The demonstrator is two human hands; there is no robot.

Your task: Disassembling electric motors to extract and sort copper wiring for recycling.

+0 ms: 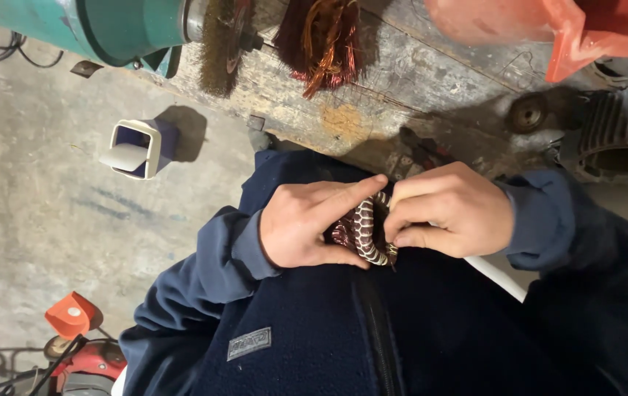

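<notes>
My left hand [312, 222] and my right hand [447, 211] meet in front of my dark blue jacket, both closed around a small copper wire coil [365, 231] bound with white lacing cord. The left index finger stretches across the top of the coil. My right fingers curl over its right side and hide part of it. The reddish copper strands show between the two hands.
A worn wooden workbench [416, 88] lies ahead with a loose bundle of copper wire [322, 40], a wire brush wheel [222, 44] on a teal grinder [119, 26], and an orange plastic bag [548, 26]. A small blue bin [138, 149] stands on the concrete floor at left.
</notes>
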